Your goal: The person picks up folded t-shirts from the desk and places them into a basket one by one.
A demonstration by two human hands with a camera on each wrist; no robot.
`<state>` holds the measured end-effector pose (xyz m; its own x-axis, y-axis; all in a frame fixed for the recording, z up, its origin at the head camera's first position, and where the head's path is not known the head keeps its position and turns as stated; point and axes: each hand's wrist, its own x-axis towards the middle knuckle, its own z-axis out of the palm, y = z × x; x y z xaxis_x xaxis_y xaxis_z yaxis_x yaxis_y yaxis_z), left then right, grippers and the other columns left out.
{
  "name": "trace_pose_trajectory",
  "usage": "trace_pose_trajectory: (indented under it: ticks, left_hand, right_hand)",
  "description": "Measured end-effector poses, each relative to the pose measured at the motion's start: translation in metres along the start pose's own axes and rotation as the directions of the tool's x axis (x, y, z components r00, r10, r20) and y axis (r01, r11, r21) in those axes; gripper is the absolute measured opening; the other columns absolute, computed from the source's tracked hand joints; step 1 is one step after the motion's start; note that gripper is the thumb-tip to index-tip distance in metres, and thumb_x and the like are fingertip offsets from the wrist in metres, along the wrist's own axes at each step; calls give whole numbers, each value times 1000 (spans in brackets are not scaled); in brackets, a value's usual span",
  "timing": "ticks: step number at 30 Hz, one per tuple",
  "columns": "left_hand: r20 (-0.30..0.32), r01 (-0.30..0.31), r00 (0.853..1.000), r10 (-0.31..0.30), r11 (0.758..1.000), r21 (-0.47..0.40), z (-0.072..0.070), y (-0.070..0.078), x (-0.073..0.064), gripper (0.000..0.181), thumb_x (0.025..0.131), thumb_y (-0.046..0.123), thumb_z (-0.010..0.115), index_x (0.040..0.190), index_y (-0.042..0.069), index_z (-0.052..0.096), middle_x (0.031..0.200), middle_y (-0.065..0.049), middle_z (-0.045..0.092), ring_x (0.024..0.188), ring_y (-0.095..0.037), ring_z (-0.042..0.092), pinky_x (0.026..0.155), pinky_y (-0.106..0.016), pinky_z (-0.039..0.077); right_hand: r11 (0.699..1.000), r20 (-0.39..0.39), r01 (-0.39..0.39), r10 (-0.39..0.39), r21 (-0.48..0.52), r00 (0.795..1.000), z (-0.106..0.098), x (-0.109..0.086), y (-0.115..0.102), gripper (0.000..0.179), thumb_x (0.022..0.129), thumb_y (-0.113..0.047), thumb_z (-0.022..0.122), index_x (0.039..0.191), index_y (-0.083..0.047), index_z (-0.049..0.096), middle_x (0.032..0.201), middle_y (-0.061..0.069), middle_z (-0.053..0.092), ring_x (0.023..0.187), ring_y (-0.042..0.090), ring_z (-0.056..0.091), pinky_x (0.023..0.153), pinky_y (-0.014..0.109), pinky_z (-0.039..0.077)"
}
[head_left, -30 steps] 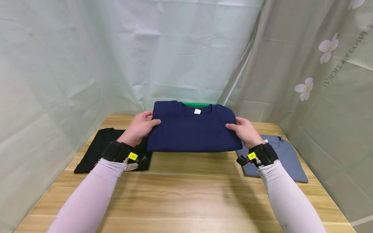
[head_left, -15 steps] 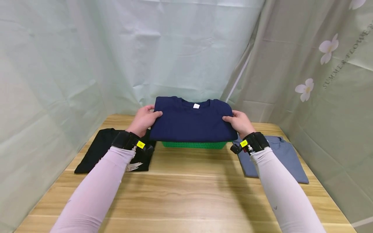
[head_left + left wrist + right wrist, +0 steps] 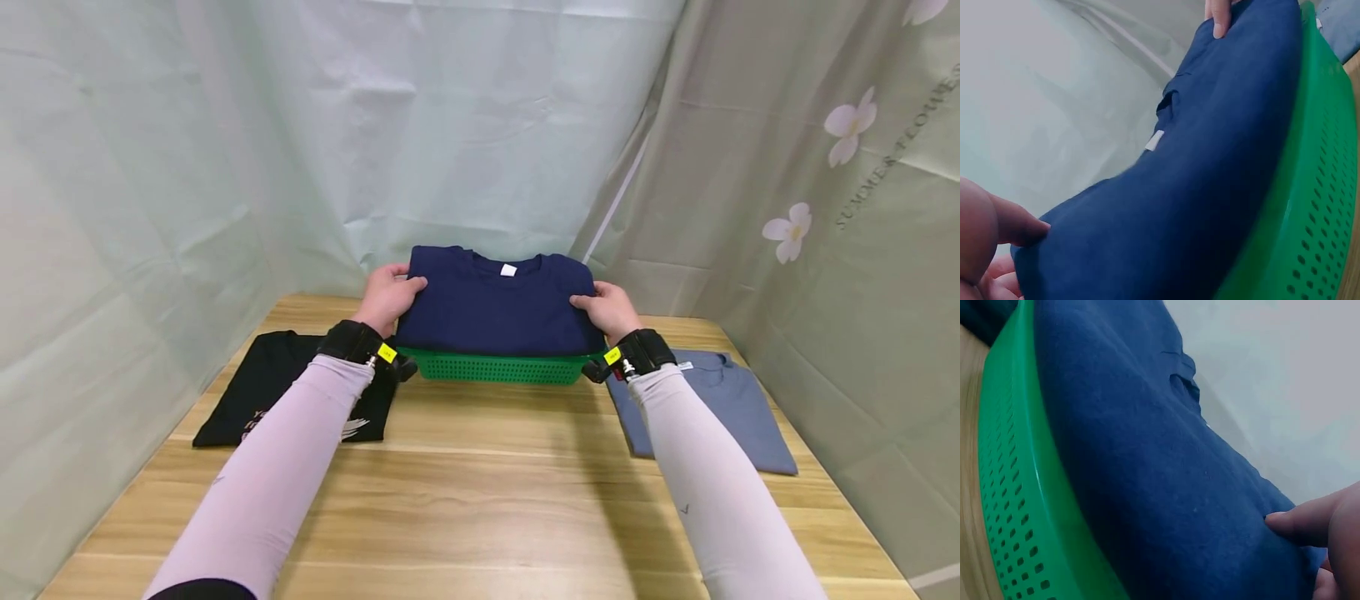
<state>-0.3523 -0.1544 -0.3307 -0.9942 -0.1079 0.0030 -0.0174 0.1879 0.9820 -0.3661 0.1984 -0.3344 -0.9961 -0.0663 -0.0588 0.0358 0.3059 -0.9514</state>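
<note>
A folded navy T-shirt (image 3: pixel 498 308) with a white neck label is held flat between both hands over a green perforated basket (image 3: pixel 498 368). My left hand (image 3: pixel 387 298) pinches its left side, thumb on top and fingers beneath. On the opposite side my right hand (image 3: pixel 611 310) grips the shirt the same way. In the left wrist view the navy shirt (image 3: pixel 1166 169) sits close inside the near rim of the green basket (image 3: pixel 1316 206). The right wrist view has the thumb of my right hand (image 3: pixel 1316 525) pressing on the cloth. Most of the basket's inside is hidden under the shirt.
A folded black T-shirt (image 3: pixel 262 392) with light print lies on the wooden table (image 3: pixel 465 517) at the left. At the right lies a folded grey-blue T-shirt (image 3: pixel 731 408), partly behind my right forearm. Pale curtains (image 3: pixel 480 125) hang around the table's back and sides.
Both hands have carried the navy T-shirt farther back and brought it over the green basket. The basket's front wall, hidden behind the shirt a second ago, now shows below it.
</note>
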Motion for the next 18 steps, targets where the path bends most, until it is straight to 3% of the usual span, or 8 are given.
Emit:
trace_pose_trajectory:
  ticks: [6,12,15,18]
  left_hand:
    - [-15,43,999,-43,998,-37,7,-3,12,53,100,14,59,148,3,40,144,-17,42,125,-30,42,108,-45,35]
    - [-36,37,999,-39,998,-53,16,-9,18,48,99,10,59,145,2,46,144,-17,43,127,-30,42,108,-44,34]
    - [-31,14,999,-15,999,-40,18,-10,17,44,100,9,55,142,0,48,140,-18,45,124,-31,43,106,-43,36]
    - [-51,-47,998,46,999,-9,16,-9,15,39,101,9,51,138,-2,51,132,-20,51,116,-30,49,99,-41,42]
  right_hand:
    - [999,-36,1,-3,-45,999,7,7,6,49,102,-14,58,146,0,42,136,20,50,116,33,51,102,50,41]
    - [996,-100,27,-35,-84,994,12,9,10,47,101,-14,60,142,2,46,137,21,49,120,35,47,105,51,36]
    - [995,-138,20,-33,-97,990,12,8,13,46,102,-14,58,143,2,45,140,21,46,123,35,45,105,50,37]
    - [997,-172,43,-54,-68,984,9,5,13,47,102,-10,54,145,4,41,138,23,47,120,35,48,99,46,44]
